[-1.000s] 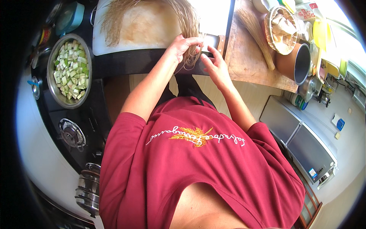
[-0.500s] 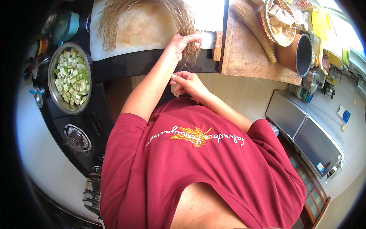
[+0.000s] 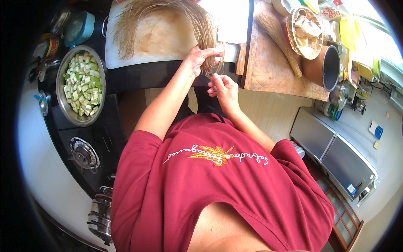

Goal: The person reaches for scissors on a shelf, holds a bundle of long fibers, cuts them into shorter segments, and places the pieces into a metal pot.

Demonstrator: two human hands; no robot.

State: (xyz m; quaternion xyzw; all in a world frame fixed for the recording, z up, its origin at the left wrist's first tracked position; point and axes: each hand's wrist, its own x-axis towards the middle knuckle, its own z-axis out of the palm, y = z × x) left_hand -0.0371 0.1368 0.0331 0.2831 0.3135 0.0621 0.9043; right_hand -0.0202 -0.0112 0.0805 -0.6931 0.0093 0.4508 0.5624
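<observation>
Left hand (image 3: 197, 61) gripped brown strand bundle (image 3: 202, 30) — top cropped by frame. Right hand (image 3: 225, 90) curled by loose ends (image 3: 208, 74) — could not tell if pinching any.

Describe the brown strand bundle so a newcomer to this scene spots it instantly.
Find the white cutting board at the top of the picture, then the left hand at its near edge. The bundle of thin brown strands is gripped in that hand and arches over the board. Its loose, curved spread sets it apart from the straight straw brush on the wooden board at right.
</observation>
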